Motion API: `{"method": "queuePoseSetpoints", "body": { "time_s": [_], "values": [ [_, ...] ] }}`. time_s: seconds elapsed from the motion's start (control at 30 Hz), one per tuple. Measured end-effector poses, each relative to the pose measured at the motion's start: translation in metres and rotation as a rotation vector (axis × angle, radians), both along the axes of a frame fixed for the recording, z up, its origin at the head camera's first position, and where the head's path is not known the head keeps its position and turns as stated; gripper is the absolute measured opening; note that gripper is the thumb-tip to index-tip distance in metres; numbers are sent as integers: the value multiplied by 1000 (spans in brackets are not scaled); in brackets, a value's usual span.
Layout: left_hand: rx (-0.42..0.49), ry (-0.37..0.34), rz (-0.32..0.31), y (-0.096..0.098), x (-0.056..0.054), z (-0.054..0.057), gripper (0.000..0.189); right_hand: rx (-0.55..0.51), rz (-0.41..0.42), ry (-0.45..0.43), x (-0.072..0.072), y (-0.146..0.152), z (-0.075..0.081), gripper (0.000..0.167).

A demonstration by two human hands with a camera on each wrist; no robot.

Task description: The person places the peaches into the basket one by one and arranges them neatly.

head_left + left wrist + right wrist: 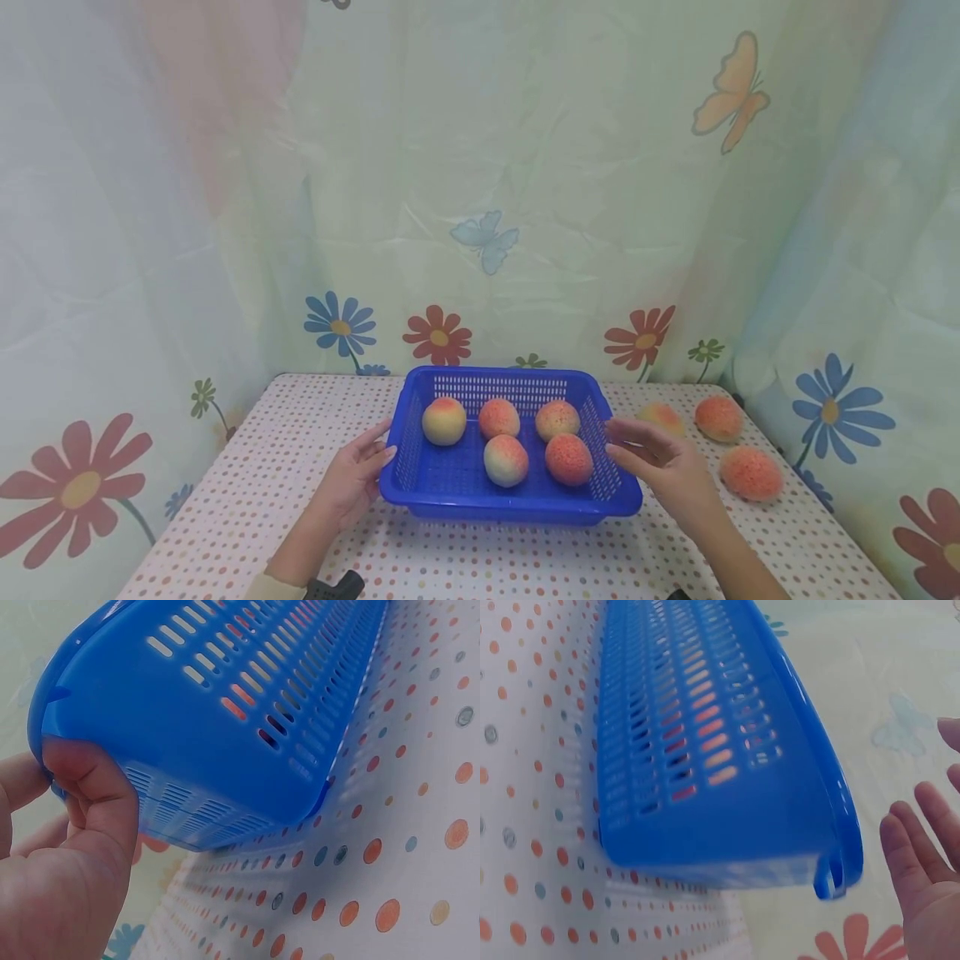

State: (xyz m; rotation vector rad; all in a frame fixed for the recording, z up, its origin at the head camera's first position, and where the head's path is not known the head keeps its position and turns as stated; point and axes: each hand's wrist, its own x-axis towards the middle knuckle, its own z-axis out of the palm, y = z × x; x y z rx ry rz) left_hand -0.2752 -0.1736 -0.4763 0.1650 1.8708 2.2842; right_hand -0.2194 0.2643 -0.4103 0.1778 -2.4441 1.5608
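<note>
A blue slotted plastic basket (pixel 502 504) stands on the dotted table, holding several red-and-yellow peaches (pixel 506 461). At its left end, my left hand (pixel 352 477) pinches the rim between thumb and fingers; the left wrist view shows the thumb (pixel 86 769) curled at the rim's corner. My right hand (pixel 667 471) is beside the right end, fingers loosely extended. In the right wrist view, a gap separates those fingers (pixel 907 847) from the basket's rim (pixel 844 817), and they hold nothing.
Three more peaches lie right of the basket: a yellowish one (pixel 662 417) partly hidden behind my right hand, a red one (pixel 718 418) farther back and another (pixel 752 473) nearer. A flower-printed curtain (pixel 480 167) closes off the table's back and sides.
</note>
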Motion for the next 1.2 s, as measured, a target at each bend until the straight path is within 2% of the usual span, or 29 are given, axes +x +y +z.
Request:
{"method": "queuePoseSetpoints", "body": {
  "time_s": [0.17, 0.37, 0.6, 0.73, 0.77, 0.97, 1.2],
  "values": [
    [-3, 2, -7, 0, 1, 0, 70, -16, -88, 38, 6, 11, -3, 46],
    [1, -10, -6, 0, 1, -1, 70, -46, -131, 101, 11, 28, -7, 45],
    [10, -12, -12, 1, 2, -1, 70, -229, -123, 141, 13, 49, -17, 44],
    [13, -10, -14, 0, 2, 0, 70, -254, -157, 191, 13, 62, -26, 44],
    [13, -10, -14, 1, 2, 0, 69, -233, -181, 195, 13, 65, -28, 44],
    [15, -7, -16, 1, 2, 2, 69, -120, -346, 138, 10, 81, -36, 44],
    [16, -9, -18, 0, 1, 1, 70, -122, -462, 28, 7, 97, -41, 44]
  ]
}}
